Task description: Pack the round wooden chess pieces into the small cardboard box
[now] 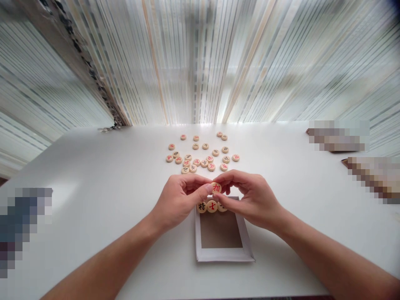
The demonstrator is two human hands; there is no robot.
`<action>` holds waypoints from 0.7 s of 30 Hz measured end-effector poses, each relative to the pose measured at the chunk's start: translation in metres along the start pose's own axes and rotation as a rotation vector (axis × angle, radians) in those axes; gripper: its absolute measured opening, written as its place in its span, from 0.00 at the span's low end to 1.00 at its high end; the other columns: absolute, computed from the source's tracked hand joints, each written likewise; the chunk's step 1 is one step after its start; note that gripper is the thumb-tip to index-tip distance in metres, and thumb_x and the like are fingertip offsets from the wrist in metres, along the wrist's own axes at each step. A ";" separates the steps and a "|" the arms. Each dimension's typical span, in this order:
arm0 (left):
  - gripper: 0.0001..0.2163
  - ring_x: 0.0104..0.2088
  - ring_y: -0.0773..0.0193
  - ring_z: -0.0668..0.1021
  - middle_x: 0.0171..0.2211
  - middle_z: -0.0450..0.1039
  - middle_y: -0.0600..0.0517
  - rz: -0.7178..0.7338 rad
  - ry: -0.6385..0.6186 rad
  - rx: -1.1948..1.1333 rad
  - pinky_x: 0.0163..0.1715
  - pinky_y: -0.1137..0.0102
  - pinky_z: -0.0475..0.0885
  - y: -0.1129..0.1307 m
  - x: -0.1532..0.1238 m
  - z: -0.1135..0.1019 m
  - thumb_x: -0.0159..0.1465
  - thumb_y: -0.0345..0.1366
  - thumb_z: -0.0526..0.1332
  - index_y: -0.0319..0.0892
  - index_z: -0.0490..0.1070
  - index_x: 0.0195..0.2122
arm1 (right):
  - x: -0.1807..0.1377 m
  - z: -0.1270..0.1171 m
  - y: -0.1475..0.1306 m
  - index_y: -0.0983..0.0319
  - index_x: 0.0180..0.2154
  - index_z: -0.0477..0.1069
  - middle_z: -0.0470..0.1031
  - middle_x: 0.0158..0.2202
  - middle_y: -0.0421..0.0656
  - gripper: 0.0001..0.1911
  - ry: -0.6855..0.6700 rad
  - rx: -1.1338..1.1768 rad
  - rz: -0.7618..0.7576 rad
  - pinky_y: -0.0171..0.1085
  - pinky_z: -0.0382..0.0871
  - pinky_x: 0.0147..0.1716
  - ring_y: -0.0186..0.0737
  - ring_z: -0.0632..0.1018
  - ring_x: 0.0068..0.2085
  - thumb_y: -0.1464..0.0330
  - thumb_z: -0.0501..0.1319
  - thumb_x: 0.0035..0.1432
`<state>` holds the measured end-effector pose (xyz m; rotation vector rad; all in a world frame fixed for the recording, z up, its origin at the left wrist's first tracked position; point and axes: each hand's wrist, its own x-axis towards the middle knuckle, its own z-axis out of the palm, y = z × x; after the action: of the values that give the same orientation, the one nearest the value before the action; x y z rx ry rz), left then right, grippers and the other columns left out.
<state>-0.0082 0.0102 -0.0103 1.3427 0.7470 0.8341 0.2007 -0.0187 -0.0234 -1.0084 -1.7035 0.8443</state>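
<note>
A round game piece [216, 188] with a red character is pinched in the fingertips of both hands, left hand [179, 200] and right hand [254, 198], at the far end of the open box [221, 231]. Inside the box, a row of pieces [212, 206] is lined along that end, partly covered by the right hand. Beyond the box, loose pieces [204, 163] are scattered on the desk [109, 175].

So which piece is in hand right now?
The red 相 piece, held up between the left hand and right hand. Other pieces sit in the white tray or lie scattered on the table.
</note>
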 end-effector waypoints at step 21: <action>0.07 0.38 0.57 0.89 0.40 0.89 0.46 0.176 0.169 0.191 0.41 0.68 0.86 0.000 -0.009 0.010 0.67 0.37 0.73 0.41 0.87 0.44 | -0.005 0.001 -0.015 0.56 0.40 0.89 0.88 0.33 0.44 0.10 0.115 0.453 0.259 0.37 0.86 0.35 0.43 0.87 0.35 0.64 0.80 0.56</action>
<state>-0.0045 -0.0028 -0.0099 1.5381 0.8662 1.0471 0.1970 -0.0299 -0.0125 -0.9492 -1.2217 1.2477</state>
